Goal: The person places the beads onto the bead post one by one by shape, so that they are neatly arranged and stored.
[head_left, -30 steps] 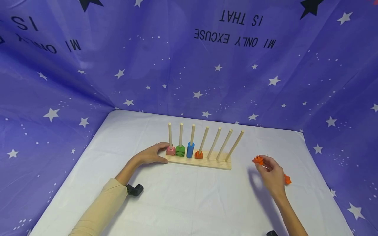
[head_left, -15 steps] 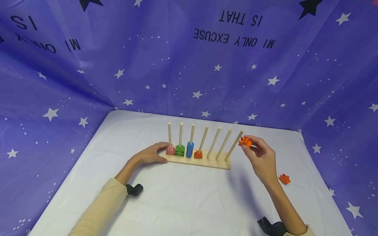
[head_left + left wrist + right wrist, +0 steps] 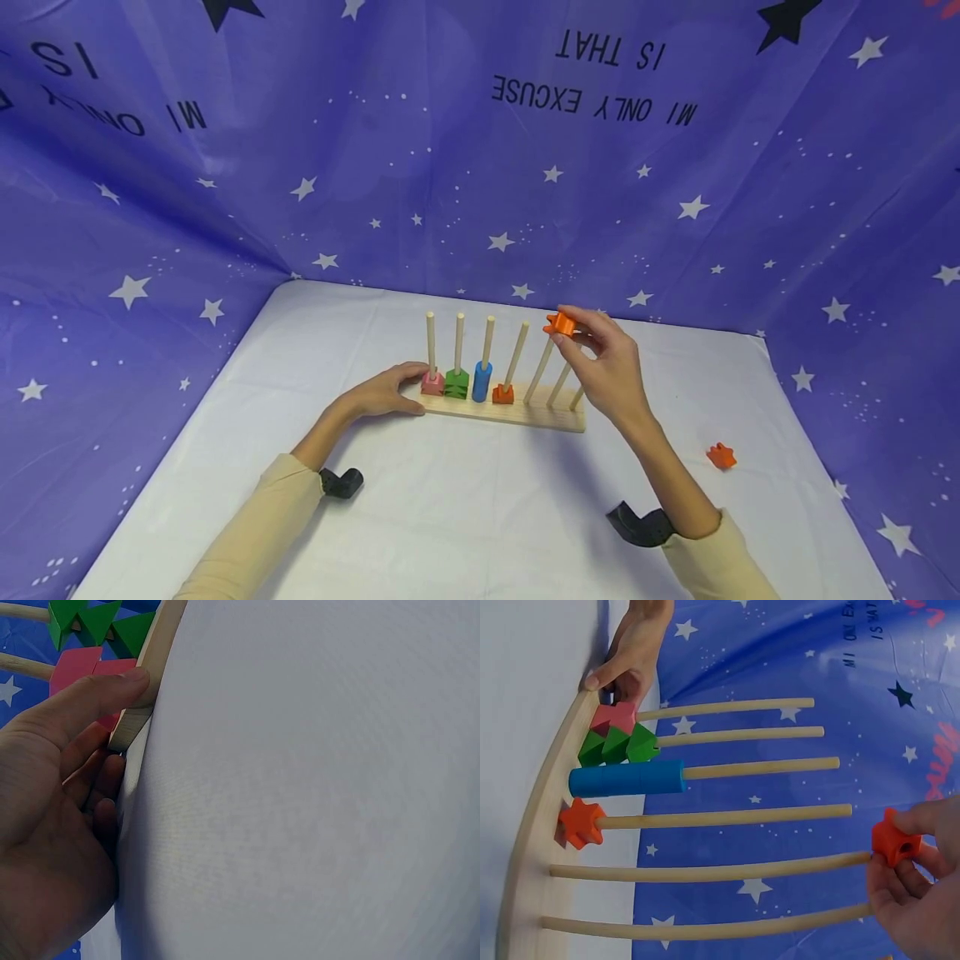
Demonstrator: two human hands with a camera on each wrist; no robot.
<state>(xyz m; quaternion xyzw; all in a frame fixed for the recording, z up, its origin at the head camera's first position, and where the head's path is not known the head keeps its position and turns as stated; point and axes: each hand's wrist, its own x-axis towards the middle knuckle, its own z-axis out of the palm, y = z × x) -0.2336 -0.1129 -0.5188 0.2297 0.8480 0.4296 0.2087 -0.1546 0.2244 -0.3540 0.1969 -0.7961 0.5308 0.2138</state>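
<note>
From the head view I see my right hand (image 3: 607,367) pinching an orange star (image 3: 561,324) at frame centre, atop the fifth peg (image 3: 542,367). Left wrist: my left hand (image 3: 52,802), fingers relaxed, presses the rack (image 3: 150,675) at upper left. Right wrist: the star (image 3: 895,841) sits at the peg's tip, right edge.

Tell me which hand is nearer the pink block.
Left. The left hand rests at the board end beside the pink block; the right hand pinches an orange star above the pegs.
</note>
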